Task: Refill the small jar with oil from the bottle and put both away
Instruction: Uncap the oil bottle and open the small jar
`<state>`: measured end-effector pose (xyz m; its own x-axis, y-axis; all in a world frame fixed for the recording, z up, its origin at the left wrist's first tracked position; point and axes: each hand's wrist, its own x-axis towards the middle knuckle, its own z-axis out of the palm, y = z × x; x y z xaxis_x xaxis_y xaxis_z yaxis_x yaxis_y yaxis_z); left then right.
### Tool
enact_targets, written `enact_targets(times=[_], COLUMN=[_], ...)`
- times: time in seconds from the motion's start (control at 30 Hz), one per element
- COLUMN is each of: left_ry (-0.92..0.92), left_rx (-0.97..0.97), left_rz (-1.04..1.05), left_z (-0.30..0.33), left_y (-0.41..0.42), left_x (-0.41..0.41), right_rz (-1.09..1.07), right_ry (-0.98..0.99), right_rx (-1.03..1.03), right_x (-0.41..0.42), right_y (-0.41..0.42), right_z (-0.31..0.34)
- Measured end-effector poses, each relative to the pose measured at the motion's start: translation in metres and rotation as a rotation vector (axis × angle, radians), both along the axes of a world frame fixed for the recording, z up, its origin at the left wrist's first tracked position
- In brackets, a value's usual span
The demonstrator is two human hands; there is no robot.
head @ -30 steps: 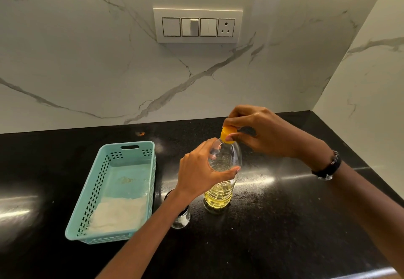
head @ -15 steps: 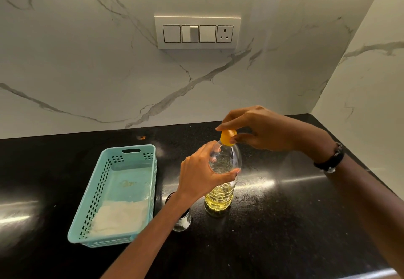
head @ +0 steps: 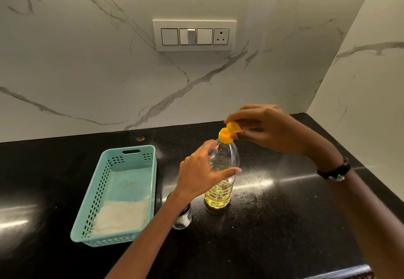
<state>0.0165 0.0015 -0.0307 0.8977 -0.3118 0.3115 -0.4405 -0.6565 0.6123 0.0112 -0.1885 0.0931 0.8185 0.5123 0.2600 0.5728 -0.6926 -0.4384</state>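
Observation:
A clear plastic oil bottle (head: 219,193) stands upright on the black counter, about a third full of yellow oil. My left hand (head: 200,175) grips its upper body. Its yellow flip cap (head: 233,126) is hinged open above the yellow neck ring (head: 225,136), and my right hand (head: 266,129) pinches the cap between fingers and thumb. The small glass jar (head: 183,219) with a dark top stands just left of the bottle, mostly hidden under my left forearm.
A teal perforated plastic basket (head: 96,193) sits on the left of the counter (head: 284,224) with a white cloth (head: 119,215) in its near end. A marble wall with a switch plate (head: 194,35) runs behind; another wall closes the right side.
The right hand has lifted the yellow cap open off the bottle's neck; before, it was closed over the cap. The left hand keeps its hold on the bottle.

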Motion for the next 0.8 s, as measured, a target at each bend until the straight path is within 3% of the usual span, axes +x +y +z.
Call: enact_targets(times=[0.1,0.23,0.3,0.43,0.57,0.8], left_ry=[0.101,0.021,0.009,0.497,0.785,0.804], left_rx=[-0.083,-0.511,-0.604,-0.638,-0.590,-0.468], left_rz=[-0.001,0.135,0.154,0.011,0.036,0.069], left_z=[-0.004,-0.008,-0.015,-0.062,-0.111,-0.125], left_y=[0.008,0.013,0.010,-0.003,-0.016,-0.032], left_x=[-0.006,-0.049,-0.079,-0.112,-0.120,-0.130], right_rz=[-0.111,-0.239,-0.293,-0.430,-0.496,-0.569], right_ry=[0.025,0.204,0.268,0.337,0.356,0.300], right_rx=[0.239,0.505,0.606,0.778,0.674,0.465], right_x=[-0.028,-0.068,-0.083,-0.104,-0.122,-0.135], right_y=[-0.008,-0.008,-0.002,0.007,0.009,0.006], right_z=[-0.021,-0.073,-0.107,-0.180,-0.230,-0.263])
